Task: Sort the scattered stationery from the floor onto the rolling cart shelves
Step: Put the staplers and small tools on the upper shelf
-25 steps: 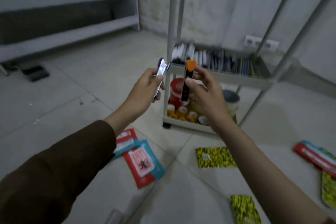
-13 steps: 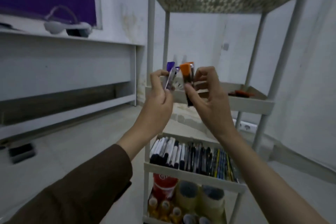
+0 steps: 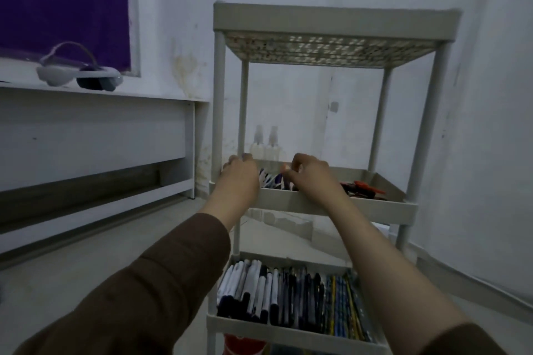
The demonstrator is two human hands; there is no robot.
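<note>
Both hands reach over the front wall of the second shelf [image 3: 331, 206] of the tall pale grey plastic rolling cart [image 3: 334, 20]. The left hand [image 3: 240, 174] hovers at the shelf's front-left corner by the post, fingers curled inward; what they hold, if anything, is hidden behind the hand, so I cannot tell. The right hand [image 3: 310, 174] sits near the middle of the front edge, its fingers bent downward, likewise unreadable. Between the two hands small white and purple stationery pieces [image 3: 271, 180] lie inside the tray; toward its right end rests an orange-handled item [image 3: 364, 184]. To finish this placement well, lower each piece flat beside its like, let go only once it rests on the tray floor, and avoid nudging the two clear spray bottles [image 3: 266, 143] at the back-left corner. The shelf below already carries a row of pens and markers [image 3: 288, 294].
</note>
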